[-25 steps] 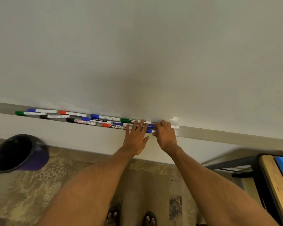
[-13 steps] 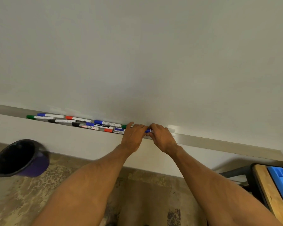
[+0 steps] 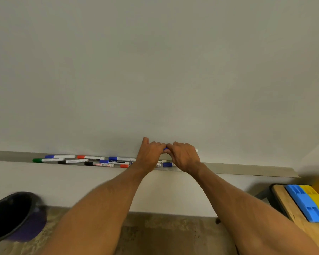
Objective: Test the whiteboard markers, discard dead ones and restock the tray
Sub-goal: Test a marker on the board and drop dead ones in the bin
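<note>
Since 0.5 s ago: left hand [image 3: 151, 153] and right hand [image 3: 184, 156] have lifted the blue marker [image 3: 165, 149] just above the tray [image 3: 247, 171]. Spare markers [image 3: 92, 161] lie in the tray to the left; their print is too blurred to read. Each hand is curled round one end of the blue marker. Its long axis is level and runs along the tray, equally near both hands. Judgement: pulling the cap off sideways comes next.

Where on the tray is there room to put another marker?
The tray is bare from the right hand to its right end, and left of the green-capped marker. Between that marker and the left hand it is crowded.
</note>
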Demonstrator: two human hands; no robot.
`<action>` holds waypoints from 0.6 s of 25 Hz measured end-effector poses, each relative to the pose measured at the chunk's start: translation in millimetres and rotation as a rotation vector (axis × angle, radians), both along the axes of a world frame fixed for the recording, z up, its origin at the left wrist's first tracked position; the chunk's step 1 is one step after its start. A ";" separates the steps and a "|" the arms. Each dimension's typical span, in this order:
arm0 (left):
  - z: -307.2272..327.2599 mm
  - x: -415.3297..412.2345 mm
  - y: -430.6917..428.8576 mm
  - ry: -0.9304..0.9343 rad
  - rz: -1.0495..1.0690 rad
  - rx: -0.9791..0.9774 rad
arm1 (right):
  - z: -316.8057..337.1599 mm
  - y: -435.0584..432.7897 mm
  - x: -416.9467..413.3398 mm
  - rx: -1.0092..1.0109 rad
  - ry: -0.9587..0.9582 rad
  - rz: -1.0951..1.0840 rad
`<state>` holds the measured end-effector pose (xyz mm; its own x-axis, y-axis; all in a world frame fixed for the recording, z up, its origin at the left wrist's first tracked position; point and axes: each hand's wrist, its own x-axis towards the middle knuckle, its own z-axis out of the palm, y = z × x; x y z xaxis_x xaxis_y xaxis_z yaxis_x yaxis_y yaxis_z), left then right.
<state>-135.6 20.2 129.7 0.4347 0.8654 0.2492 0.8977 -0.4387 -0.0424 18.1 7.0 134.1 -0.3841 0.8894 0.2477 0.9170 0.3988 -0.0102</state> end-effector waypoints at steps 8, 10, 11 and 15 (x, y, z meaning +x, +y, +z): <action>46.2 -16.0 -2.4 -0.028 -0.117 0.308 | 52.1 -22.0 10.2 0.103 0.298 -0.288; 58.3 -10.0 3.1 -0.099 -0.189 0.450 | 72.2 -19.5 18.6 0.096 0.441 -0.310; 69.9 -4.4 7.0 -0.132 -0.211 0.501 | 85.9 -17.5 24.4 0.116 0.478 -0.298; 132.4 20.4 23.8 -0.170 -0.243 0.661 | 150.0 -7.6 47.0 0.303 0.601 -0.172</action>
